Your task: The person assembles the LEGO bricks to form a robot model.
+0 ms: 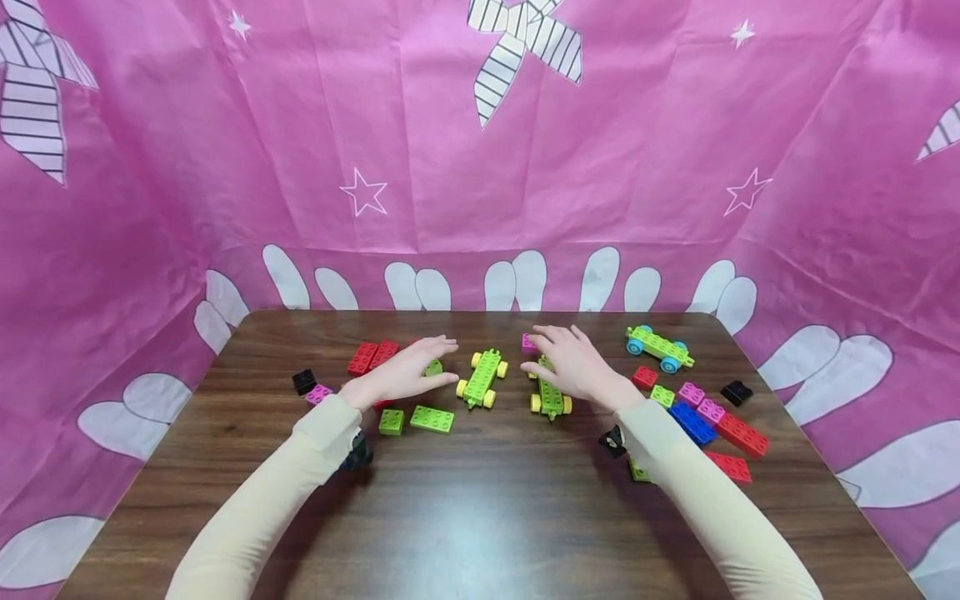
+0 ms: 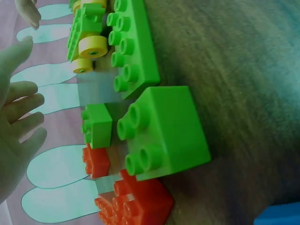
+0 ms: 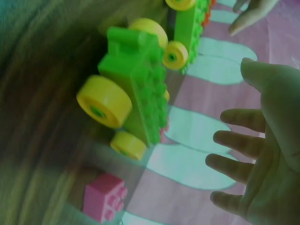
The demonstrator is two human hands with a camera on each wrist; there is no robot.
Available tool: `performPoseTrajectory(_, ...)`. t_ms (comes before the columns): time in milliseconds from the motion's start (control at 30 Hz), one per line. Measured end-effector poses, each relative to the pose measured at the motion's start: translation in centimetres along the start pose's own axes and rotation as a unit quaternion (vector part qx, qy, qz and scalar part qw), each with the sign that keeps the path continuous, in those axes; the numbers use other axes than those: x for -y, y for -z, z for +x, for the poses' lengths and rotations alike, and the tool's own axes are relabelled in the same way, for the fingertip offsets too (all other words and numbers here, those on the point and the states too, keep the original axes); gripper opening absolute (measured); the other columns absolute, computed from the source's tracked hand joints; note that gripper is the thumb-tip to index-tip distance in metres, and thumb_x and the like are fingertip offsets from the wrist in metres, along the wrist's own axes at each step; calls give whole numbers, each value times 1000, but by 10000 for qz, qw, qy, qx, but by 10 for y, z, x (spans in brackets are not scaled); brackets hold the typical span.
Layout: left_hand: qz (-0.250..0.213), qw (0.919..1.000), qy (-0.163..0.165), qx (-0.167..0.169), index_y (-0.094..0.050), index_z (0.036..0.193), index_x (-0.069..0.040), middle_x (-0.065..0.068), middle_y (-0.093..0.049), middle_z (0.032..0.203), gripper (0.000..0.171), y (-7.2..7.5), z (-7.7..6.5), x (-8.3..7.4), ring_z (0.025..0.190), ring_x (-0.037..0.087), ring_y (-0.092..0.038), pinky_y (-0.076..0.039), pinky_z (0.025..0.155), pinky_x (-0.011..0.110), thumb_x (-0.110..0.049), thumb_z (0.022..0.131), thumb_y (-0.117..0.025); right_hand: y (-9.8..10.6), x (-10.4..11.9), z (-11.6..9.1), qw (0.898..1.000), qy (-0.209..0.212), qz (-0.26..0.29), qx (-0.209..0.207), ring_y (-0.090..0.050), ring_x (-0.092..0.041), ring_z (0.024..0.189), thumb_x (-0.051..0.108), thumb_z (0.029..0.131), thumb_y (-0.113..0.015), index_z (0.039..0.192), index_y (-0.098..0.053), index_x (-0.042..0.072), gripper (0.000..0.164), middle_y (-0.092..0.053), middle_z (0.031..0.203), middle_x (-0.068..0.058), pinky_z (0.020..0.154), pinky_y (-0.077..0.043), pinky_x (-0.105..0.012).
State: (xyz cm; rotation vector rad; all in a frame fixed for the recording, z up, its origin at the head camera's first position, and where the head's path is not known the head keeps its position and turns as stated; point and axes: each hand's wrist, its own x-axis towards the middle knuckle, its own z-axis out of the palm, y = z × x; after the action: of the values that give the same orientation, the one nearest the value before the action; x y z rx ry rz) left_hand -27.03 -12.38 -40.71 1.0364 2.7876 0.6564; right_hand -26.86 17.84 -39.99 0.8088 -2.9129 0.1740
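My left hand hovers palm down with its fingers extended, holding nothing. Below it lie a square green brick, a longer green brick and several red bricks. My right hand, fingers spread and also holding nothing, is above a green car base with yellow wheels and partly hides it in the head view. A second green car base with yellow wheels stands between the two hands. Beyond the right hand's fingertips sits a pink brick.
At the right are a green car base with blue wheels, a blue brick, red bricks, pink bricks and a black piece. Another black piece lies far left. A pink curtain surrounds the wooden table.
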Motion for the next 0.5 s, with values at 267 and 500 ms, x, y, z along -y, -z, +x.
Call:
performPoseTrajectory(267,263,9989,-350,180,-52,131,-2,12,-54,134,50,-13,6,-3,131,28,-45,-36,109,44,-32,91,-59,-18,18,7,9994,321,-6,106,-53,-30,121,48,91,-52,126,-57,8,53,-56,131,-12,95,-43,-54)
performPoseTrajectory(500,229,9985,-231,437,-54,129,-4,9,-59,126,46,-18,9,-6,120,22,-53,-42,103,40,-30,92,-59,-28,28,13,9990,311,19,330,-53,-23,120,48,90,-54,121,-60,9,49,-60,124,-8,96,-42,-51)
